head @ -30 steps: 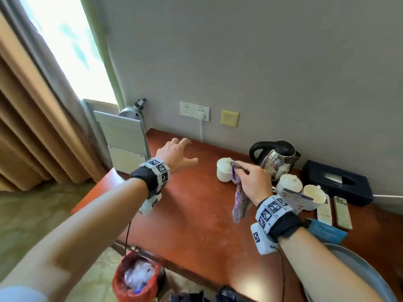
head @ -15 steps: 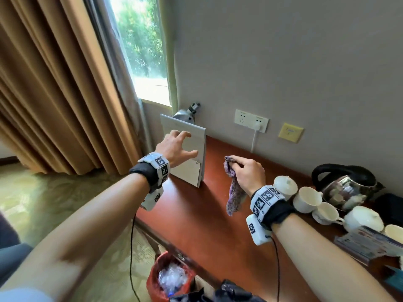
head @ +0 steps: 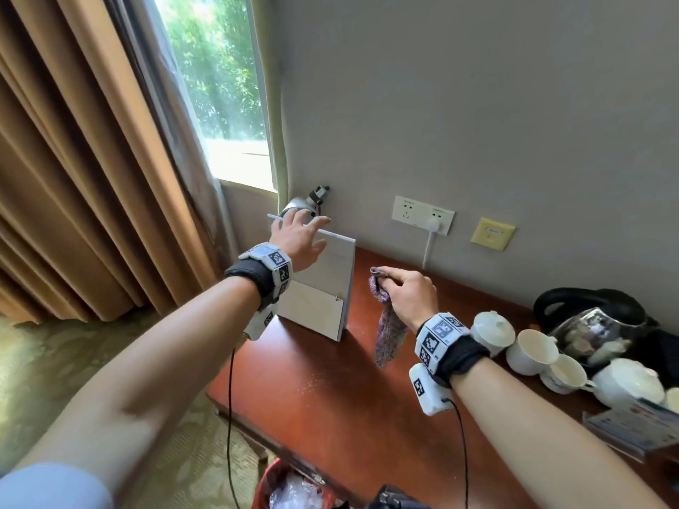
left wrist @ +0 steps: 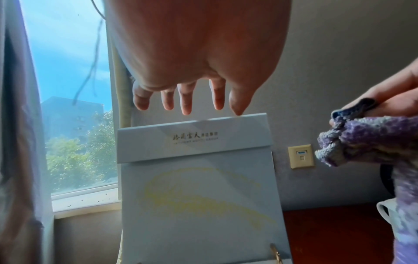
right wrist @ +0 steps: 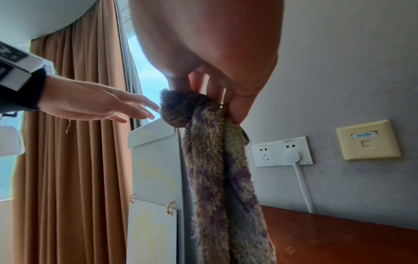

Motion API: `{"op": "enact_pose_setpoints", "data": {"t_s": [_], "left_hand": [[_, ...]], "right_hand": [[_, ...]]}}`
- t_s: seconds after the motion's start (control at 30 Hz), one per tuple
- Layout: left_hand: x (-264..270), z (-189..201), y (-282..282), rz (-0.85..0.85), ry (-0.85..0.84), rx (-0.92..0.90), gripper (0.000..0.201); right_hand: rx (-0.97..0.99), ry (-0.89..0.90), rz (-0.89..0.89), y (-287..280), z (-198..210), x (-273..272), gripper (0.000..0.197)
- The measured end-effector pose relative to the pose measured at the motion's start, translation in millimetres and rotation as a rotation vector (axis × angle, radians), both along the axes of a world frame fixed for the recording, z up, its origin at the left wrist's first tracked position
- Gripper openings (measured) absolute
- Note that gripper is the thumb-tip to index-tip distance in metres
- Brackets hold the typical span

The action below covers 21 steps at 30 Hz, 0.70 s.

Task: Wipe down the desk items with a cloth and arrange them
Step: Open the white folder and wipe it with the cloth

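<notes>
A white upright folder stand [head: 323, 288] sits at the desk's [head: 330, 398] left end, by the window. My left hand [head: 301, 233] hovers open over its top edge with fingers spread. In the left wrist view the thumb tip reaches the stand's [left wrist: 196, 178] top edge; I cannot tell if it touches. My right hand [head: 408, 292] pinches a purple fluffy cloth [head: 387, 325], which hangs down just right of the stand, above the desk. In the right wrist view the cloth [right wrist: 217, 169] dangles in front of the stand [right wrist: 153, 169], and the left hand [right wrist: 101, 105] reaches in from the left.
White cups [head: 531, 350] and lidded cups [head: 492, 326] cluster right of my right wrist, with a steel kettle [head: 591, 325] behind and booklets [head: 635, 424] at the edge. A lamp [head: 305, 203] stands behind the stand. A plug [head: 433, 225] sits in the wall socket. A red waste bin [head: 290, 486] is below the desk.
My view swung left toward the window. The left hand travelled from mid-desk to the stand's top edge. The right hand carried the cloth left, away from the cups and kettle.
</notes>
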State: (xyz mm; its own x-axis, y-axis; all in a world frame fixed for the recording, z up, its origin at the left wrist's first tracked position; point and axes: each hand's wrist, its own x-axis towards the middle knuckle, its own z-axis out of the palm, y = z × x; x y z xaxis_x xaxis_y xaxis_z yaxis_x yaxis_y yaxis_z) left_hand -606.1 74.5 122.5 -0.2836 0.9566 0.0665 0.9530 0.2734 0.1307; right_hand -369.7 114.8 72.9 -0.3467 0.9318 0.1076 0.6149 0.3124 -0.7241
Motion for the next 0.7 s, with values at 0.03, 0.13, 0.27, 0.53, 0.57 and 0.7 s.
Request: {"op": "enact_pose_setpoints", "data": {"t_s": [0.03,0.13,0.27,0.53,0.57,0.7], "left_hand": [[0.0,-1.2,5.0,-0.013,0.01,-0.016,0.053],[5.2,-4.3,19.6,-0.077,0.019,-0.05,0.049],[14.8,-7.2,35.5,-0.108,0.031,-0.106,0.036],[42.5,-9.8,51.8,-0.26,0.014,-0.058,0.03],[50.3,-11.3,52.5,-0.283,-0.003,-0.048,0.03],[91.3,-9.2,52.5,-0.381,-0.122,0.022,0.03]], "right_hand": [[0.0,-0.002,-0.009,2.8,-0.8,1.5,0.021],[-0.002,-0.011,-0.048,11.0,-2.7,8.3,0.021],[-0.016,-0.004,-0.096,20.7,-7.7,21.1,0.021],[-0.021,0.028,-0.172,29.6,-8.9,54.7,0.021],[-0.022,0.035,-0.185,30.5,-8.7,60.9,0.021],[-0.028,0.099,-0.249,29.8,-5.8,98.4,0.021]]}}
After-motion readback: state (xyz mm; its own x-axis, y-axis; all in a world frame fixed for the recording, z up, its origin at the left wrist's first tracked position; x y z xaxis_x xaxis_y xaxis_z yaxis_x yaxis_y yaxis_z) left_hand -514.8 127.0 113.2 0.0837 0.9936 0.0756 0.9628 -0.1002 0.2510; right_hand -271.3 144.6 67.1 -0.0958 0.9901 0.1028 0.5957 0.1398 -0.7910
